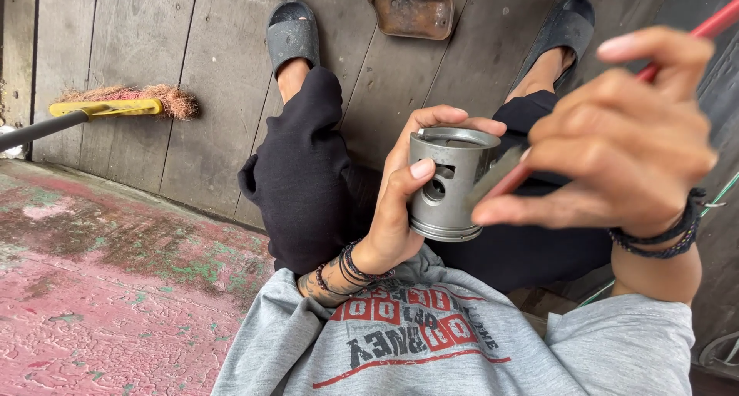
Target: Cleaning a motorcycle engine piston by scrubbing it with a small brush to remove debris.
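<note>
The piston [450, 184], grey metal, looks rigid, weighty and smooth; the left hand [400, 203] wraps its skirt from nine o'clock. The right hand [623, 142] pinches a red-handled brush [504, 177] at three o'clock.

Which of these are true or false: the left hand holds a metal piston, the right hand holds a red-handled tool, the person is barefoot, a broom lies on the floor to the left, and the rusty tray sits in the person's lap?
1. The left hand holds a grey metal piston. True.
2. The right hand holds a red-handled tool. True; its blurred tip sits at the piston's side.
3. The person is barefoot. False: both feet wear dark slide sandals.
4. A broom with a yellow head lies on the plank floor at left. True.
5. The rusty tray sits in the lap. False: it lies on the floor between the feet.
</note>
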